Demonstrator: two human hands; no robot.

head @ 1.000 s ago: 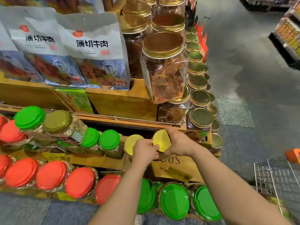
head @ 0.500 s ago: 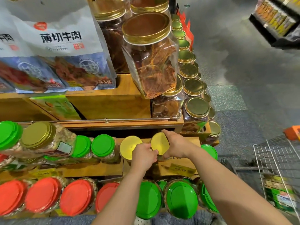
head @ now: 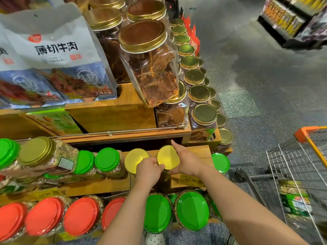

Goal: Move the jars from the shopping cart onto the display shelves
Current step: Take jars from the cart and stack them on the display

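Two hands meet on one yellow-lidded jar (head: 168, 157), which lies on its side with the lid facing outward on the middle tier of the wooden display shelves (head: 113, 114). Left hand (head: 149, 167): fingers curled against the jar's lower left edge, thumb touching the lid rim. Right hand (head: 185, 161): wrapped round the jar's right side, index finger extended and pointing up past the top of the lid, thumb under the lid's lower edge. Jar body is hidden behind the hands; contents cannot be told.

Positions relative to the held jar:
- Second yellow-lidded jar (head: 136, 160) just beside it on the left, partly covered by the left hand.
- Further left, same tier: row of green-lidded jars (head: 107, 159), then a gold-lidded jar (head: 38, 151) lying tilted on top of the row.
- Right: one green lid (head: 220, 162) at the shelf end.
- Below, lowest tier: green-lidded jars (head: 192, 210) under the forearms, red-lidded jars (head: 81, 215) to their left.
- Below right: yellow price tag (head: 190, 179) reading 62.90.
- Above: large gold-lidded jars of dried meat (head: 152, 68), and white-and-blue pouches (head: 53, 55) further left.
- Far right: wire shopping cart (head: 300, 167) with orange trim on the grey floor, a green-labelled jar (head: 293, 198) lying inside.
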